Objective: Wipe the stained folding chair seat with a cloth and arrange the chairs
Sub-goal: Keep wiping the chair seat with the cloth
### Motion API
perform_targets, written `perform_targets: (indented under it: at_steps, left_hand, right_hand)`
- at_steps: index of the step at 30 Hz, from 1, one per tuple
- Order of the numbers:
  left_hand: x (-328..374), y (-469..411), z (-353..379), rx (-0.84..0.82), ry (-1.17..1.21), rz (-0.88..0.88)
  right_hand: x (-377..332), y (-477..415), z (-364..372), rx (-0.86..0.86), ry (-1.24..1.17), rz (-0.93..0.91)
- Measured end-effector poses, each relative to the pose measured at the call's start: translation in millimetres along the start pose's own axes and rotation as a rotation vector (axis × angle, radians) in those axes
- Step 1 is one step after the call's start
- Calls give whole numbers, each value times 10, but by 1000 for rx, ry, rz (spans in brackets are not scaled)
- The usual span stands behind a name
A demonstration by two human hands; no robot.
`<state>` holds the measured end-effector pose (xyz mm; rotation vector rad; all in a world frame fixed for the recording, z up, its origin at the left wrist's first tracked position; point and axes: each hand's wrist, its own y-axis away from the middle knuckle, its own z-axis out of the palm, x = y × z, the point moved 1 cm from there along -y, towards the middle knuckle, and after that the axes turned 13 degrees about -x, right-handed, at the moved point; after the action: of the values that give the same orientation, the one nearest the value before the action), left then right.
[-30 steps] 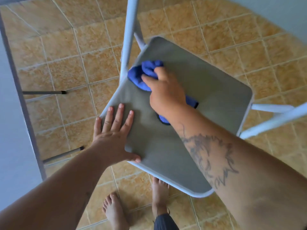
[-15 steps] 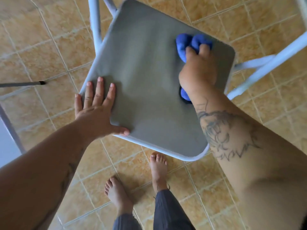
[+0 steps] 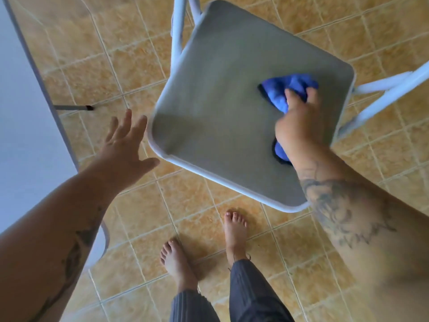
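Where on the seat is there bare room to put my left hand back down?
Bare grey seat runs from its left rim to the blue cloth. The right side is crowded by the right hand. The left hand hovers off it.

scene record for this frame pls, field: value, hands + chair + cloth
chair seat: grey, pale frame, no stain discernible
cloth: blue, bunched, pressed on the seat's right part
right hand: gripping the cloth on the seat
left hand: open, fingers spread, beside the seat's left corner, off it
floor: tan tiles
person's feet: bare, near the seat's front edge
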<state>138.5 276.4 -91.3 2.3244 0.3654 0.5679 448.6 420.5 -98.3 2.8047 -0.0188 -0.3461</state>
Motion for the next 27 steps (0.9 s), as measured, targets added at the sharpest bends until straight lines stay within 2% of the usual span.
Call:
perform_targets:
  at_steps: [3,4,7,9,12,14,15,17,19,21,24,27]
  left_hand:
    - [-105,136,-67,3,34,-49]
    - [-111,158,-91,14,62,-53]
    - [-115,176,-172,63,129,-60]
    - [-87,160,-217,81,135,-48]
    - [-24,135,-213,66,97,-15]
    - [10,127,-160,60,56,32]
    - [31,127,-134,59,43,57]
    - [65,109,-62,59,33,89]
    - [128,85,5,65,34,95]
    - [219,33,46,82,40,97]
    - [402,-78,75,52,41,108]
    - [551,-212,67,-58,-68,80]
  right_hand:
    - [-859,-380,143,-41,-117,27]
    - [-1154,-364,235,-79,-100,-71]
    - [-1724,152,538,-171,74,-602]
    - [-1622,592,619,-255,176,-869]
    - [-932,998,522,-391,211,-1010]
    - [-383,993,354,-349,229,-981]
    - [-136,891,252,-291,220,-894]
    - [236,554,48,-140,138,-599]
    - [383,180,-99,-60,68,-280]
    - [226,-83,-113,-28,51,-128]
    - [-235,-56,72,-27,116,-230]
    - [-308,368,225,-151,140,-526]
